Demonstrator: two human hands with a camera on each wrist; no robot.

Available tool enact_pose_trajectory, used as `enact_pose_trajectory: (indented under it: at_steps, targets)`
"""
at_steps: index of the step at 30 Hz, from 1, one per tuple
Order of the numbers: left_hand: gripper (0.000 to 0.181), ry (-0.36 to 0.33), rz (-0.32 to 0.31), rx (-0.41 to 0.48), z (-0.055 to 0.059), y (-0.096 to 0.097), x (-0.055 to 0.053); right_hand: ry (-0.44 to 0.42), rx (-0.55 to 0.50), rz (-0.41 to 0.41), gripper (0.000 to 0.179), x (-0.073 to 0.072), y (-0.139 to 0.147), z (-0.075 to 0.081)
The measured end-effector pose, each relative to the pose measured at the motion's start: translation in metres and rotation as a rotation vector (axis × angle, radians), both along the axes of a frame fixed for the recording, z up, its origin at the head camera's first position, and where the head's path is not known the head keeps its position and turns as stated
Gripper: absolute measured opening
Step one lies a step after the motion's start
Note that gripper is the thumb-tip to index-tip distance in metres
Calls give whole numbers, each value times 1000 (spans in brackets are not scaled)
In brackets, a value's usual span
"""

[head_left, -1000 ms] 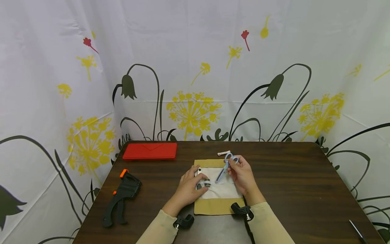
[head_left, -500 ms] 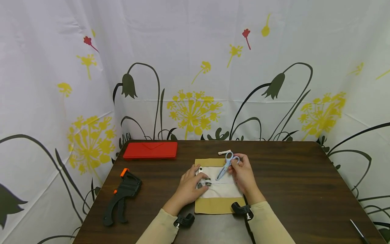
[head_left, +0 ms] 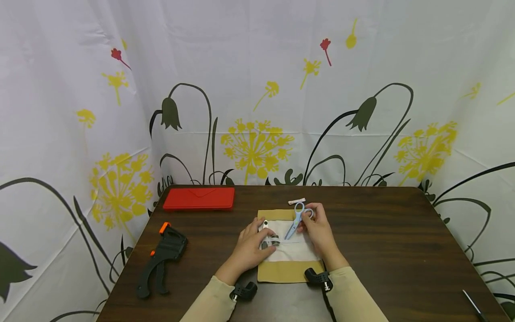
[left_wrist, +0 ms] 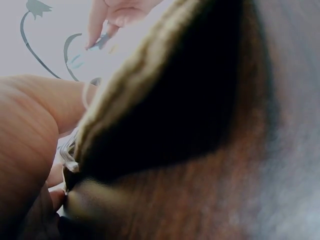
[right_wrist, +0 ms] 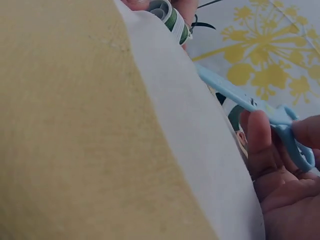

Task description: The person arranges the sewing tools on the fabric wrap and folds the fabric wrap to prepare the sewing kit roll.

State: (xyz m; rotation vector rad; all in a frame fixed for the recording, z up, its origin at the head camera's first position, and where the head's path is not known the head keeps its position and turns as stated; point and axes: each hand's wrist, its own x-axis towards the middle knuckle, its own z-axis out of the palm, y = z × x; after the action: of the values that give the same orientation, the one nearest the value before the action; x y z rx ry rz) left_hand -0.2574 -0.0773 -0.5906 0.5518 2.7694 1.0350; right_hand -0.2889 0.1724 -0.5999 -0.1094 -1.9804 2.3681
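A tan fabric case (head_left: 283, 272) with a white lining lies unfolded in front of me. My left hand (head_left: 250, 245) holds its left edge, thumb on the lining side and other fingers at the rim. Close to that thumb sits a thread spool (head_left: 275, 240), wound in green and white in the right wrist view. Light blue scissors (head_left: 296, 222) are pinched by the handle in my right hand (head_left: 320, 228). Their blades point down toward the lining; whether the tip touches it I cannot tell. A small white piece with a black dot (head_left: 265, 224) shows at the case's left side.
A red flat case (head_left: 199, 199) lies at the back left. Nearer on the left is a black and orange bar clamp (head_left: 164, 259). A small white strip (head_left: 296, 201) lies beyond the fabric case. A thin pen-like tool (head_left: 473, 304) rests near the right edge.
The scissors and right hand have shifted slightly to the left and down over the lining in the last half second. The left hand stays in place.
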Motion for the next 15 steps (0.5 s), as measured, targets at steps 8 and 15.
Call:
enact_pose_trajectory:
  at_steps: [8, 15]
  targets:
    - [26, 10, -4, 8, 3, -1, 0, 30, 98, 107, 40, 0, -1, 0]
    - [27, 19, -11, 4, 1, -1, 1, 33, 151, 177, 47, 0, -1, -1]
